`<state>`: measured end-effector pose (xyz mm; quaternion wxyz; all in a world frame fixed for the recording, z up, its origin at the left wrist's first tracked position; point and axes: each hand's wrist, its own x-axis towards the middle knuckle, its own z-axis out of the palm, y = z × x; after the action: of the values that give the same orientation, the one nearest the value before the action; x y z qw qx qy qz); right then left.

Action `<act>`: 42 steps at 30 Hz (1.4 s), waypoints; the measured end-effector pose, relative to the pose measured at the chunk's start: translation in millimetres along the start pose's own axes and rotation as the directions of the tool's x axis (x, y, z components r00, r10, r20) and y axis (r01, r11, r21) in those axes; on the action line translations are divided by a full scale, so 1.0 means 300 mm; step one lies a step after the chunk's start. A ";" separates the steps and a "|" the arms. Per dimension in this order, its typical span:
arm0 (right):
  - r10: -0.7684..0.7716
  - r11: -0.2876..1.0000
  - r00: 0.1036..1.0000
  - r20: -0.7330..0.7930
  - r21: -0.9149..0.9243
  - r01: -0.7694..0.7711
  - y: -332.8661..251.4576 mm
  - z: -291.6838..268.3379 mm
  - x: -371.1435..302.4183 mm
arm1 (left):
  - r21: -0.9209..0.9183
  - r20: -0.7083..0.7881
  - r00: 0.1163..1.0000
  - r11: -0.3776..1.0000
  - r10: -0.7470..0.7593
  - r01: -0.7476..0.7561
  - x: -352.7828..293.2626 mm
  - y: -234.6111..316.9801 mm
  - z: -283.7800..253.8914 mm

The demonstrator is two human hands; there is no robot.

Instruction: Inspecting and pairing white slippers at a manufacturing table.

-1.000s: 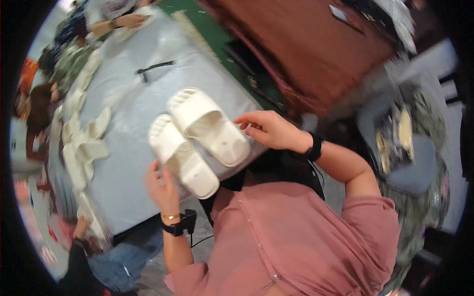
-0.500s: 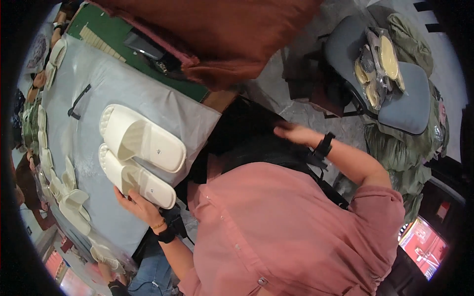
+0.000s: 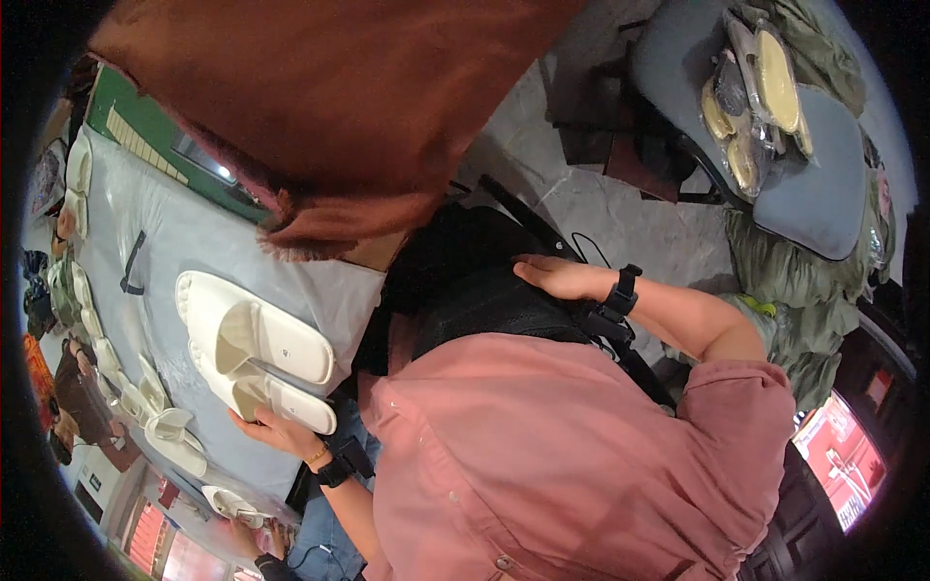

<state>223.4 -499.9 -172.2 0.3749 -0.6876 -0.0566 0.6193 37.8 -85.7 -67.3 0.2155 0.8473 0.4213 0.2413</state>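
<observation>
A pair of cream slide slippers with wide bands lies side by side on the table in front of me. My left hand (image 3: 279, 434) is at the outer edge of the nearer slipper (image 3: 302, 402), its fingers closed round the side below the band. That slipper is tilted and presses against the farther slipper (image 3: 295, 344), which partly covers it. My right hand (image 3: 570, 279) rests over the black cloth (image 3: 484, 315) on my lap, away from the slippers. Its fingers look stretched out, partly hidden, with nothing seen in them.
The table (image 3: 329, 290) has a grey plastic cover. A black strap (image 3: 134, 263) and several more cream slippers (image 3: 174, 441) lie on it. Brown cloth (image 3: 329, 107) hangs over the far end. A grey chair (image 3: 814, 184) holds wrapped slippers (image 3: 775, 82). Another person's hand (image 3: 244, 538) is at lower left.
The nearer slipper has tilted and shifted against the farther one under my left hand. My right hand has settled on my lap. The view has shifted, so the table sits lower.
</observation>
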 end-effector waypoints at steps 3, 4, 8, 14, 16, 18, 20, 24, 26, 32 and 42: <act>-0.014 1.000 1.000 0.013 -0.017 0.014 -0.001 -0.015 -0.003 | 0.025 0.005 1.000 1.000 -0.019 0.019 0.002 0.010 0.000; 0.008 1.000 1.000 0.021 -0.011 -0.007 -0.001 -0.017 0.000 | 0.067 -0.013 0.999 0.997 -0.041 0.042 0.000 0.014 0.002; -0.019 1.000 0.999 0.035 -0.021 0.020 0.004 -0.021 0.011 | 0.042 -0.008 0.999 0.998 -0.042 0.042 -0.004 0.029 0.007; 0.009 0.998 0.999 0.044 -0.059 -0.007 0.016 -0.023 0.022 | 0.065 -0.013 1.000 0.998 -0.008 0.008 0.001 0.018 0.009; 0.007 0.998 0.998 0.056 -0.056 -0.004 0.016 -0.022 0.020 | 0.047 -0.021 1.000 0.999 -0.016 0.017 0.002 0.007 0.008; 0.005 0.998 1.000 0.029 -0.057 -0.004 0.007 -0.022 0.021 | -0.002 -0.017 0.998 0.998 -0.056 0.056 0.005 -0.002 0.007; -0.073 0.996 0.996 0.054 -0.046 0.076 -0.001 -0.030 0.021 | -0.050 -0.034 0.997 0.997 -0.068 0.066 0.006 -0.008 0.009; -0.083 0.994 0.989 0.126 -0.054 0.090 0.003 -0.041 0.021 | -0.059 -0.049 0.996 0.996 -0.072 0.069 0.001 -0.007 0.008; -0.092 0.985 0.991 0.100 -0.138 0.105 0.009 -0.039 0.034 | -0.064 -0.035 0.999 0.997 -0.042 0.039 0.001 -0.002 0.006; 0.024 0.953 0.989 0.148 -0.302 0.022 -0.031 -0.060 0.062 | -0.258 0.006 0.996 0.962 -0.094 0.092 0.003 0.005 -0.008; -0.491 0.715 0.870 0.044 -0.550 0.431 -0.450 0.010 -0.038 | -0.357 -0.015 0.984 0.920 -0.180 0.163 0.090 -0.087 -0.084</act>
<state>270.4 -408.5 -83.7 0.3093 -0.7604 -0.3794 0.4267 21.3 -45.0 -56.0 0.3749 0.7484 0.4485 0.3134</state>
